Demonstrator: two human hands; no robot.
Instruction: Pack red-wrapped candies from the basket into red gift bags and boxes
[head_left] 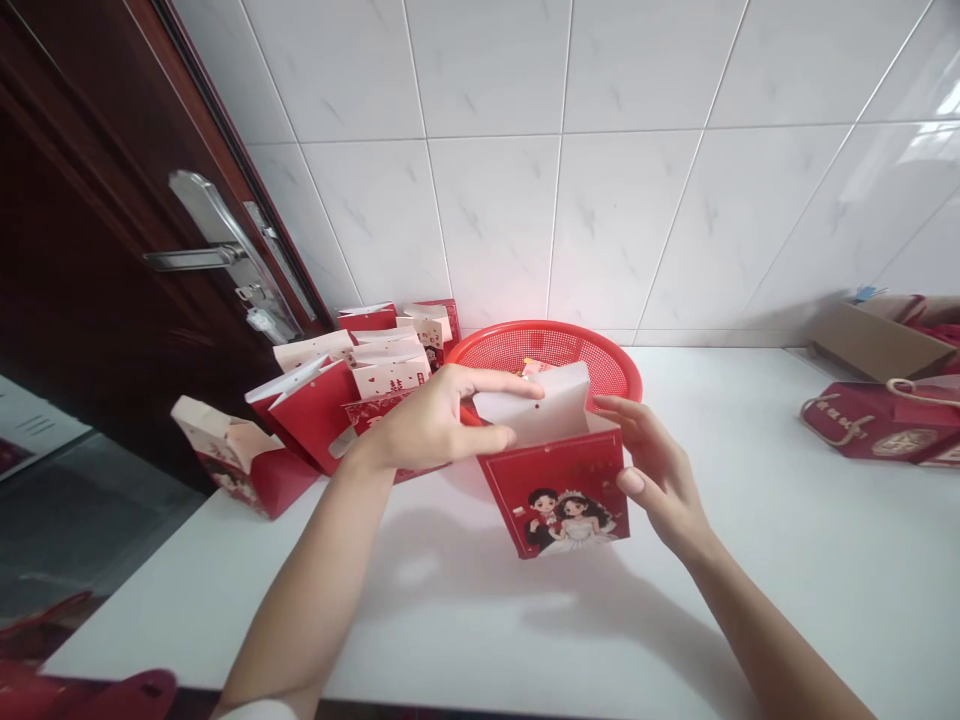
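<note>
A red paper gift bag [559,495] with a cartoon bride and groom stands tilted at the centre, its white inside showing at the top. My left hand [457,415] is at the bag's upper left edge, thumb and fingers apart on either side of the opening. Against the bag's right side rests my right hand [656,465], its thumb on the front edge and its fingers behind, gripping it. Just behind the bag is a red mesh basket [607,365] with small wrapped items [534,368] partly hidden in it.
Several red and white gift bags [311,405] stand on the white table [750,560] at the left, beside a dark door [97,200]. At the right are a cardboard box [877,340] and red boxes with rope handles [862,420]. A tiled wall rises behind.
</note>
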